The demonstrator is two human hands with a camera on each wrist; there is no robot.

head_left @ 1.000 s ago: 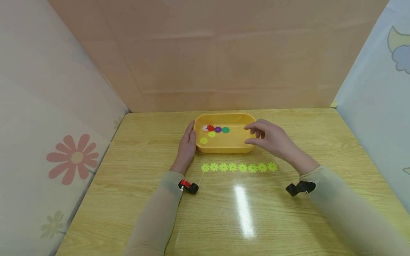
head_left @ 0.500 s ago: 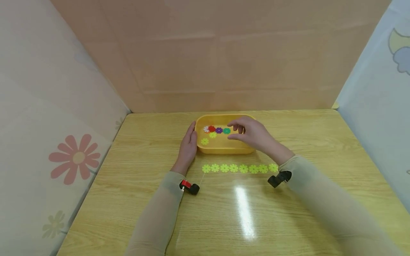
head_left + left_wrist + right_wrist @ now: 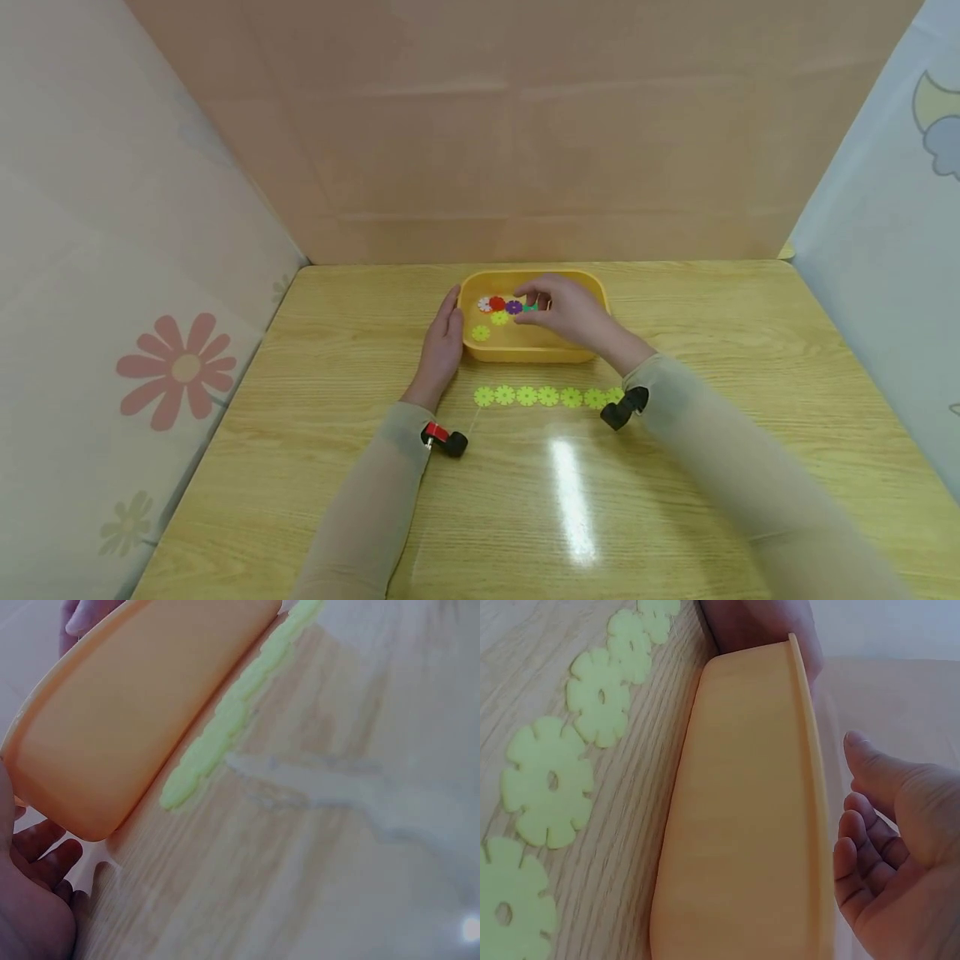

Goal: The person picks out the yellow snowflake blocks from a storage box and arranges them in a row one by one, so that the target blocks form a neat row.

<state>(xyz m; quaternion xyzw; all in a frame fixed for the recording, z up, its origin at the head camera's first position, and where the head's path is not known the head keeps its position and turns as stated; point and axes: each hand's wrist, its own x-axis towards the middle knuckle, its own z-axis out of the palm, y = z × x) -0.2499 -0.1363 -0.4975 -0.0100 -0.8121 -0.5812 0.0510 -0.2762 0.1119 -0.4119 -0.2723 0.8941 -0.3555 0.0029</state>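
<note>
My left hand rests along the left end of a yellow-orange plastic basin, its fingers against the outer wall. Over the basin's inside hovers my right hand, thumb and fingers apart, with nothing between them. Below it lies a green flower-shaped disc, partly hidden by the fingers. Beside that, a purple disc, a red disc and a white disc line up, the last two touching or overlapping. Two yellow-green discs, one in front and one near the left corner, also lie inside.
In front of the basin, a row of several yellow-green flower discs lies on the wooden table; my right wrist camera covers its right end. A thin string runs from the row's left end. Fabric walls enclose the table's back and sides.
My right hand has moved left from the basin's right edge to above the green disc, its thumb and fingers still apart. The left hand stays at the basin's left end.
</note>
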